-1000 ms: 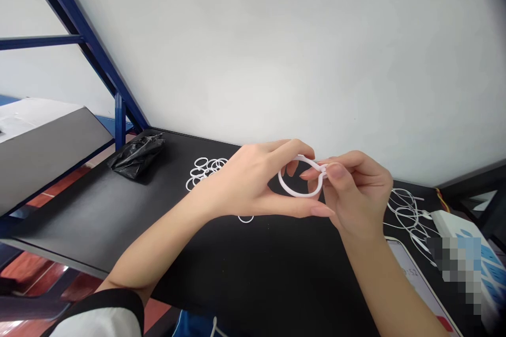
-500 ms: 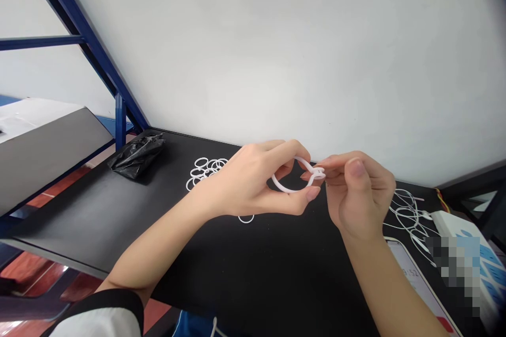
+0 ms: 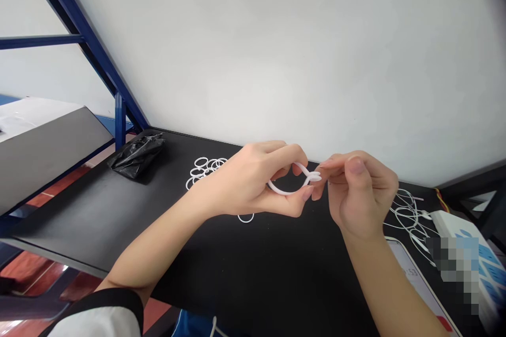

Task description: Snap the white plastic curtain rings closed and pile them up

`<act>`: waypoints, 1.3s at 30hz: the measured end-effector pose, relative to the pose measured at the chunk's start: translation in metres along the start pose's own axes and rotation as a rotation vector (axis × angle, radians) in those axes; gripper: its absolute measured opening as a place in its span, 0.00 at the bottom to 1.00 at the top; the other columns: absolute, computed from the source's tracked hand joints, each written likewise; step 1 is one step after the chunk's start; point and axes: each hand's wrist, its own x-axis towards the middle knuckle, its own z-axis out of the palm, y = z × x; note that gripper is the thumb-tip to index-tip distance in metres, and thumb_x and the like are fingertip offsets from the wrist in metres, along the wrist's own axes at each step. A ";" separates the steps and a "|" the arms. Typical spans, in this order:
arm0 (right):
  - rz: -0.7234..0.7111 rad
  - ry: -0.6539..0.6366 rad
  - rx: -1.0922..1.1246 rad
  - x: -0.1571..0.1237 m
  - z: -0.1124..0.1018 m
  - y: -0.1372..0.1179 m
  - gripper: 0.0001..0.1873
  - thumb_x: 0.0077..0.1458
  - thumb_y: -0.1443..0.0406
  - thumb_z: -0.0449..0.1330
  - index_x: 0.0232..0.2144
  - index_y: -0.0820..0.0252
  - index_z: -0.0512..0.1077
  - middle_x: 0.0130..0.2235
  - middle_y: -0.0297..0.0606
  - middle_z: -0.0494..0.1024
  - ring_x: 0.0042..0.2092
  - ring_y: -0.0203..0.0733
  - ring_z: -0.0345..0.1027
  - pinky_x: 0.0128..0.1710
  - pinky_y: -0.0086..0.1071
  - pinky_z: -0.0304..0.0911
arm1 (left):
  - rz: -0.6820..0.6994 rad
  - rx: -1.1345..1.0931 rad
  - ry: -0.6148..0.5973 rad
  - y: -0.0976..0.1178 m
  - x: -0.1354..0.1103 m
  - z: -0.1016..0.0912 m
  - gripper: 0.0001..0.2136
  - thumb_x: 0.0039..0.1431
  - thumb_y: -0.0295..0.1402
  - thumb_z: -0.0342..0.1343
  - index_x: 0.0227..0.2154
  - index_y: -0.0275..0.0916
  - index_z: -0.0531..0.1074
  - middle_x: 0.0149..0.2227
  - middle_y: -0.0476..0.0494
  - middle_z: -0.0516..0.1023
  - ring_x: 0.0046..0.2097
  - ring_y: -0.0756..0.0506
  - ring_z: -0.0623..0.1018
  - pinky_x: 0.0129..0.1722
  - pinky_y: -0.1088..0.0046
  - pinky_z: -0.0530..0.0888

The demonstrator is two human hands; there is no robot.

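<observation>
A white ring [image 3: 281, 191] is gripped between the thumb and fingers of my left hand [image 3: 255, 181], above the black table. Two short white ends stick out from its right side, toward my other hand. My right hand [image 3: 358, 189] has its thumb raised apart, and its bent fingertips are at those ends; whether they touch cannot be made out. Behind my left forearm lies a pile of thinner white rings [image 3: 201, 163], partly hidden by the arm. Another white ring [image 3: 245, 220] shows just below my left wrist.
A crumpled black plastic bag [image 3: 137, 157] lies on the black table [image 3: 269, 274] at the far left. On the right are a phone [image 3: 421, 287], tangled white cables [image 3: 407, 210] and a white-and-blue box [image 3: 448, 221]. The pale wall [image 3: 276, 63] rises behind the table.
The ring and my left fingertips have shifted slightly left and down. My right fingertips have changed position around the ring's ends, and my right hand has moved slightly right.
</observation>
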 end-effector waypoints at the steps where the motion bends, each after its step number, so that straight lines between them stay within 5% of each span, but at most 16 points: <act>1: -0.004 -0.001 -0.002 0.000 0.000 0.000 0.13 0.65 0.60 0.58 0.31 0.57 0.79 0.22 0.30 0.79 0.19 0.33 0.69 0.19 0.29 0.65 | 0.008 0.001 0.002 0.000 0.000 0.000 0.04 0.54 0.30 0.57 0.32 0.38 0.67 0.27 0.54 0.70 0.26 0.56 0.64 0.25 0.81 0.64; 14: -0.005 0.000 -0.022 0.000 -0.001 -0.002 0.13 0.64 0.60 0.59 0.30 0.57 0.79 0.19 0.30 0.75 0.19 0.33 0.68 0.18 0.28 0.63 | 0.004 0.015 -0.017 0.001 0.000 -0.001 0.04 0.57 0.31 0.56 0.33 0.38 0.67 0.28 0.53 0.72 0.26 0.55 0.65 0.25 0.81 0.65; 20: 0.025 -0.136 -0.031 0.003 -0.006 -0.005 0.04 0.58 0.65 0.65 0.37 0.54 0.81 0.22 0.30 0.77 0.19 0.33 0.68 0.18 0.29 0.66 | 0.016 0.022 0.000 0.002 0.000 -0.002 0.04 0.56 0.31 0.57 0.33 0.38 0.68 0.27 0.53 0.71 0.26 0.56 0.65 0.25 0.81 0.64; 27: -0.079 -0.265 -0.049 0.009 -0.012 -0.009 0.16 0.54 0.76 0.64 0.38 0.51 0.82 0.35 0.34 0.82 0.25 0.34 0.74 0.20 0.29 0.71 | 0.006 0.032 0.008 0.003 0.001 -0.005 0.05 0.57 0.32 0.56 0.30 0.38 0.66 0.25 0.55 0.66 0.25 0.55 0.63 0.24 0.81 0.65; 39: -0.098 -0.263 -0.044 0.008 -0.012 -0.009 0.18 0.52 0.77 0.65 0.39 0.51 0.82 0.34 0.34 0.83 0.23 0.35 0.74 0.19 0.30 0.71 | 0.034 0.027 0.022 0.005 0.002 -0.005 0.04 0.56 0.31 0.56 0.29 0.38 0.66 0.24 0.55 0.65 0.24 0.55 0.61 0.23 0.81 0.62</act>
